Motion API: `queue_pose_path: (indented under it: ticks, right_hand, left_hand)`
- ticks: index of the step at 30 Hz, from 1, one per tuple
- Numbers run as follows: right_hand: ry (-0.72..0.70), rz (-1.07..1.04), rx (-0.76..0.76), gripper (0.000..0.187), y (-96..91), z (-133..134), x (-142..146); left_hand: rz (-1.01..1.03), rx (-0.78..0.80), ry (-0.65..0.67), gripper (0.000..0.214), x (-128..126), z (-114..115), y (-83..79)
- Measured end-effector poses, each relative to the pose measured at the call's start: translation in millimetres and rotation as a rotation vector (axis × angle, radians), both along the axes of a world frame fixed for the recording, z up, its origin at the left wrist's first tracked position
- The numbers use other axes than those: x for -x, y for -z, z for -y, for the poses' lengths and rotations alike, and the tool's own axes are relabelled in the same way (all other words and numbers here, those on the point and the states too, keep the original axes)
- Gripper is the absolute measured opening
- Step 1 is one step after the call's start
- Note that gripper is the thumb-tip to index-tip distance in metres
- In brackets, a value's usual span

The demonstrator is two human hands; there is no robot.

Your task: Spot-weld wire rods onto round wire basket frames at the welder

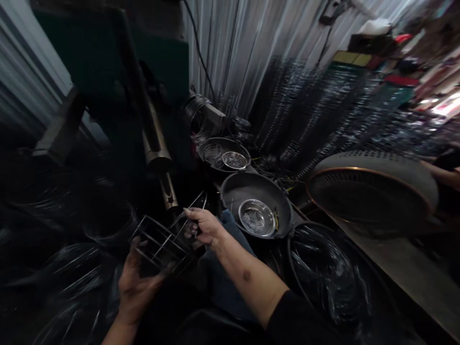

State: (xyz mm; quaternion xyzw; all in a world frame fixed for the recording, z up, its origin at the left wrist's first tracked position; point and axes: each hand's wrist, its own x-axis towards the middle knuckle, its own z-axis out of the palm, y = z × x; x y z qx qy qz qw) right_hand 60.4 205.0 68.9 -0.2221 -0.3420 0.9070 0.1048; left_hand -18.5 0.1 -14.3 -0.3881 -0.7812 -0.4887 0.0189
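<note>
My left hand (pixel 138 278) grips a small box-shaped wire frame (pixel 158 243) from below, thumb and fingers on opposite sides. Close to its upper right corner, my right hand (pixel 201 226) is closed around a thin bent metal wire (pixel 198 199), which crosses toward the frame. Whether the wire touches the frame I cannot tell. Just past my hands stands a metal machine cylinder (pixel 158 155) with a narrower rod (pixel 168 191) beneath it. The lower part of the frame is dark and blurred.
Right of my hands, a dark basin (pixel 230 189) holds a steel bowl (pixel 257 218) of small metal pieces. Behind is another basin (pixel 247 154). Coiled dark wire (pixel 334 273) fills the lower right. A large round ribbed cover (pixel 373 187) stands near another person's arm (pixel 443 175).
</note>
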Motion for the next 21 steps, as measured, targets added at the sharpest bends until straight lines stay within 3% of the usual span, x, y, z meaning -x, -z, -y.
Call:
queue_pose_path:
  ticks: [6,13,21]
  right_hand:
    - [0.069,-0.01,-0.028,0.033,-5.1,-17,-2]
    - [0.246,-0.031,0.09,0.022,-14.7,-23,12]
    - [0.309,0.015,0.084,0.023,-14.8,-7,30]
  left_hand:
    - [-0.034,-0.001,0.009,0.093,-2,-24,-16.7]
    - [-0.099,0.024,0.041,0.095,11,-40,-12.0]
    - [-0.062,0.123,0.011,0.096,30,-47,-7.6]
